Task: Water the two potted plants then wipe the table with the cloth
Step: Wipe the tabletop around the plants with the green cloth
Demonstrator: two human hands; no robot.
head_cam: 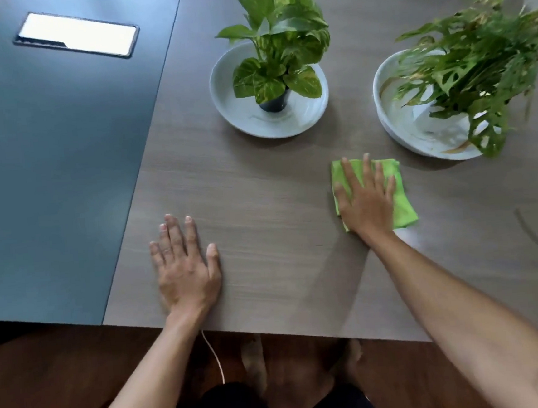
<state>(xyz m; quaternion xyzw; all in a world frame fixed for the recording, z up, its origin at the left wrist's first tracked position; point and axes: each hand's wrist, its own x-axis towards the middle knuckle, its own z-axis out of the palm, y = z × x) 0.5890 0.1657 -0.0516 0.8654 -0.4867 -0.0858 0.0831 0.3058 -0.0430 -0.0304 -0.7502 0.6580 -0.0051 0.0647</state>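
Wood-grain table point(259, 178) fills the view, two potted plants at the far side — broad-leafed one point(276, 40) and holey-leafed one point(476, 55), each in a white dish. Left hand point(185, 269) flat, fingers apart. Right hand point(366, 200) presses the green cloth point(400, 198) — fingers spread on it.

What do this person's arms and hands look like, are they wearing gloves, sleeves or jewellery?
No gloves: both the left hand and the right hand are bare, and both forearms are uncovered as far as the picture shows, with no sleeves in view. No watch or bracelet shows on either wrist. There may be a ring on a left finger, but it is too blurred to tell.
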